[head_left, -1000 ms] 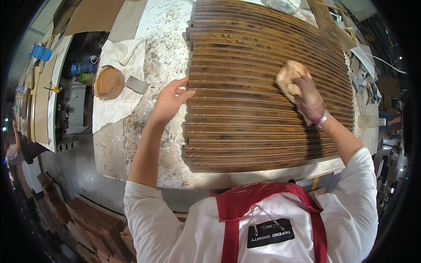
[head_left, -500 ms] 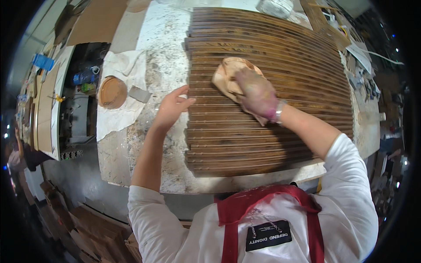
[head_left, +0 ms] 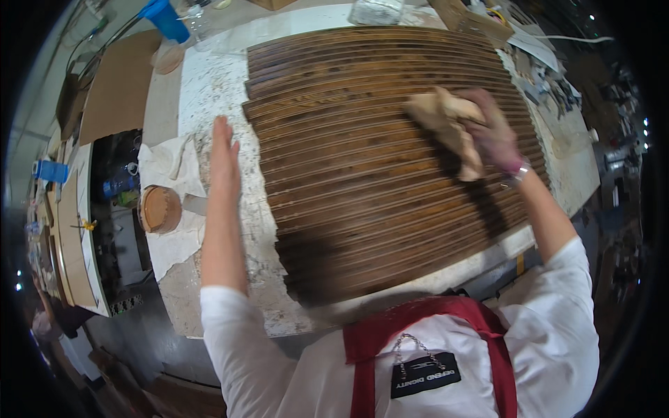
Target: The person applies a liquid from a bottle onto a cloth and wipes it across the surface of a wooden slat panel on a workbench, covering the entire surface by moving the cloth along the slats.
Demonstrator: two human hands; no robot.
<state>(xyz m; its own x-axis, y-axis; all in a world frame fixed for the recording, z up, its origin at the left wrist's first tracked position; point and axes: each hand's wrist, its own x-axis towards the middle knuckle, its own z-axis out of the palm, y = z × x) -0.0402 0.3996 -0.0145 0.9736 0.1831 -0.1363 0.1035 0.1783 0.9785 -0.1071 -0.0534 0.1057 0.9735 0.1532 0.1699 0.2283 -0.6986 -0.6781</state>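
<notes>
My right hand (head_left: 493, 132) grips a crumpled tan cloth (head_left: 446, 118) over the right part of a row of dark brown wooden strips (head_left: 362, 188). A dark shadow falls on the wood below the cloth, which seems to be raised off it; motion blurs both. Beyond the left ends of the strips, my left hand (head_left: 224, 157) is empty, its fingers stretched out, with a gap between it and the wood. The strips lie side by side on a white, stained table (head_left: 216, 76).
Left of my left forearm, a round tub of brown liquid (head_left: 160, 209) and a grey block (head_left: 195, 203) sit on a white cloth (head_left: 171, 237). A blue cup (head_left: 166, 19) stands at the far left. Papers and small tools (head_left: 547, 87) clutter the right edge.
My right hand has carried the cloth rightward over the strips. My left hand has drawn away from their left ends, its fingers now straighter and closer together. The whole view has turned somewhat.
</notes>
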